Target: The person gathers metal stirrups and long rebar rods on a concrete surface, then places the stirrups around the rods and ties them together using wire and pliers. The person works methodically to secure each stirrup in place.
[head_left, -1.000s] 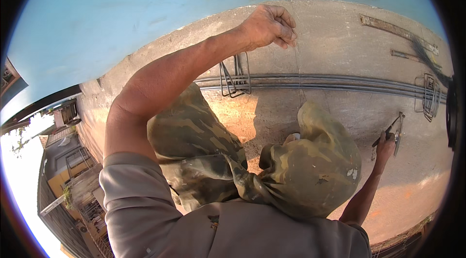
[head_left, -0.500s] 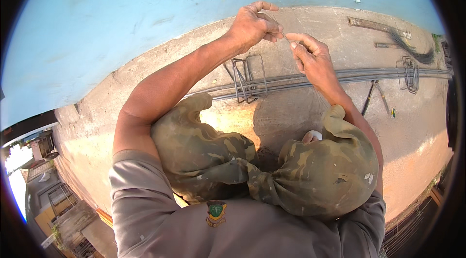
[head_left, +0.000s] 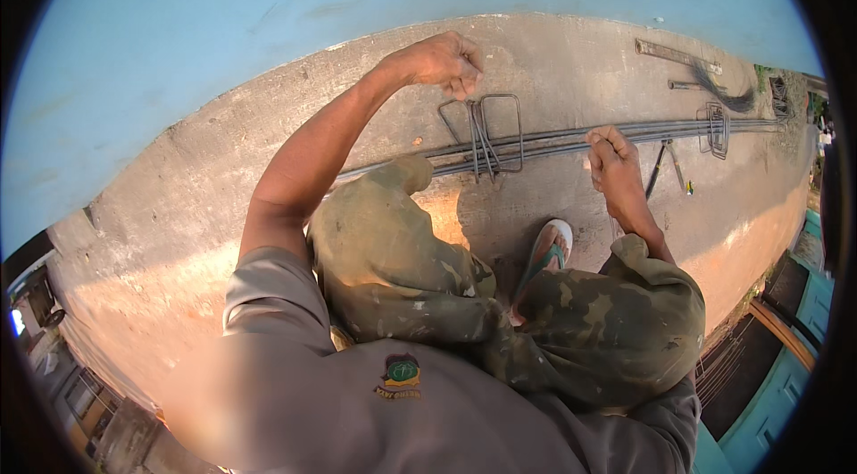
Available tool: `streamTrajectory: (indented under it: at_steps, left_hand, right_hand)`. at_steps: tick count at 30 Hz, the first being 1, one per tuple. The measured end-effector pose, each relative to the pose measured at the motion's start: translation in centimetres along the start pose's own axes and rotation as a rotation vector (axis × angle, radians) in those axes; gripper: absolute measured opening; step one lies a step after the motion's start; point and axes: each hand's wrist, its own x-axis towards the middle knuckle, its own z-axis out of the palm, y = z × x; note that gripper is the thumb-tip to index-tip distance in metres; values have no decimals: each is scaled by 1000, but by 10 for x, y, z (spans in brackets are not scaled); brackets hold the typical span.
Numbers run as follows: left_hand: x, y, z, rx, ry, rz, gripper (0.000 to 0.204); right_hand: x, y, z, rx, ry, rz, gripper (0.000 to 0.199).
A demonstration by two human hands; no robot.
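I squat on a concrete slab [head_left: 223, 206] in camouflage trousers. A bundle of long steel rods [head_left: 571, 139] lies across the slab in front of my knees. Several bent wire stirrups [head_left: 486, 130] stand around the rods. My left hand [head_left: 442, 62] is raised in a fist just above and left of the stirrups. My right hand [head_left: 611, 157] is closed with pinched fingers over the rods, to the right of the stirrups. Anything thin inside either fist is too small to see.
A pincer tool [head_left: 665, 169] lies on the slab right of my right hand. More stirrups [head_left: 717, 128] sit further along the rods. A flat metal bar [head_left: 678, 54] and a dark wire coil [head_left: 728, 97] lie far right. The slab edge [head_left: 759, 295] drops off at right.
One second ago my right hand held a tool low at the right. Half a second ago both hands met above the stirrups. Now they have drawn apart, right hand down to the rods.
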Motion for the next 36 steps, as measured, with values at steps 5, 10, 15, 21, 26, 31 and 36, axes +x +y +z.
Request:
streamTrajectory:
  at_steps: [5,10,15,21,26,31,36]
  left_hand:
    - [-26,-93,52,-260,-110,-142,28]
    - [-15,-120,127,-730,153,102,30]
    - [-6,-112,156,-866,170,95,22]
    - [-11,-104,163,-930,328,16,25]
    - [-48,-123,166,-1134,542,-96,39]
    - [-78,-124,161,-1170,695,-176,48]
    - [-62,-87,161,-1116,772,-186,48]
  right_hand:
    - [17,39,65,-274,-184,-244,25]
    - [23,80,114,-758,-320,-322,39]
    - [43,111,100,-676,-207,-416,31]
    - [50,118,84,-403,-302,-395,24]
    - [65,133,47,-437,-198,-327,32]
    - [71,134,63,-536,-37,-341,48]
    - [84,134,62,-502,-28,-424,43]
